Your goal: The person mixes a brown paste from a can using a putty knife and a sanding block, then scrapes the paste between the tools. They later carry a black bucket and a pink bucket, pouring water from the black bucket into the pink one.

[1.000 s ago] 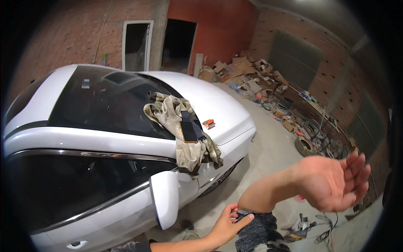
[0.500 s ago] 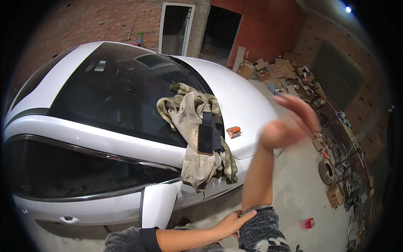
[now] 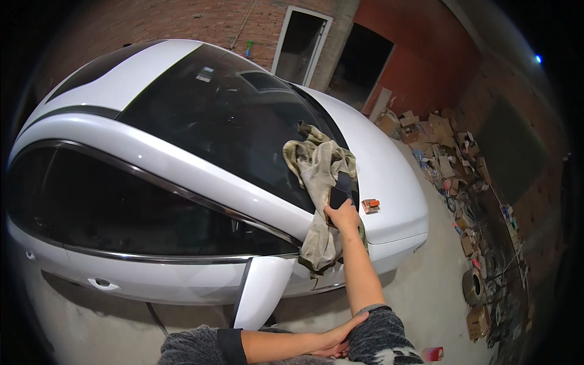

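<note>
My right hand reaches forward and grasps the lower end of a dark smartphone, its thumb on the screen side; the other fingers are partly hidden. The phone rests on a crumpled camouflage garment, which drapes over the windshield's lower corner and the car's side. Close to my body, my left hand is closed around the grey, rolled-up sleeve of my right arm. Right of the garment, on the white hood, lies a small pack with an orange item on top.
The white car fills the left and middle, its side mirror jutting toward me. Cardboard boxes, a tire and clutter line the right wall. A red box lies on the floor near me.
My right hand has come down from the air at the right onto the phone. The view has shifted, while my left hand keeps its hold on the sleeve.
</note>
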{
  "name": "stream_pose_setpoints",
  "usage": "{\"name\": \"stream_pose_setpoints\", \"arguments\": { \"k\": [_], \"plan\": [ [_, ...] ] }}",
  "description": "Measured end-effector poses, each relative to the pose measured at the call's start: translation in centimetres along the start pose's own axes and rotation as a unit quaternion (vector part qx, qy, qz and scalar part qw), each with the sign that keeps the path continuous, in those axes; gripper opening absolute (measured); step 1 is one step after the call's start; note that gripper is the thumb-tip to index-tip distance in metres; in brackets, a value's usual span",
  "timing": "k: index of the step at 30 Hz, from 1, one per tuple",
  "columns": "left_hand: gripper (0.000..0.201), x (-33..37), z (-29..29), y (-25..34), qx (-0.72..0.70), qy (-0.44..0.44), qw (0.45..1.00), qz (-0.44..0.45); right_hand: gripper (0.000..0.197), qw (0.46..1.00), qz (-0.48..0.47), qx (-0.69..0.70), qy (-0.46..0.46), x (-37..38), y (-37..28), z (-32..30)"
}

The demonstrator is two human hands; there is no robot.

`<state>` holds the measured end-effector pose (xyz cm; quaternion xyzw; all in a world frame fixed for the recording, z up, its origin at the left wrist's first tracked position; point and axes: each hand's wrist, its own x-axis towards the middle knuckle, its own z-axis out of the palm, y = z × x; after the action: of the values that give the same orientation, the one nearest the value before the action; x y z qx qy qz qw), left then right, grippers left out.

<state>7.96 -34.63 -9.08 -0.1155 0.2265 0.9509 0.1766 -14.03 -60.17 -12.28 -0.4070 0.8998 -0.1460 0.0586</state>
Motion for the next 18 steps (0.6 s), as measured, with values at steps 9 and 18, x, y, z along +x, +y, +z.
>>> {"name": "stream_pose_setpoints", "arguments": {
  "k": [9,18],
  "plan": [
    [0.066,-10.6,-4.8,-6.1,0.248,-0.011,0.946,0.208,0.073,0.866,-0.104,0.489,-0.017,-8.4,10.4,-8.1],
    [0.047,-25.1,-11.5,-26.2,-0.019,0.43,0.765,0.48,0.076,0.873,0.035,0.387,-0.295,-23.4,17.2,-1.4]
  ]
}}
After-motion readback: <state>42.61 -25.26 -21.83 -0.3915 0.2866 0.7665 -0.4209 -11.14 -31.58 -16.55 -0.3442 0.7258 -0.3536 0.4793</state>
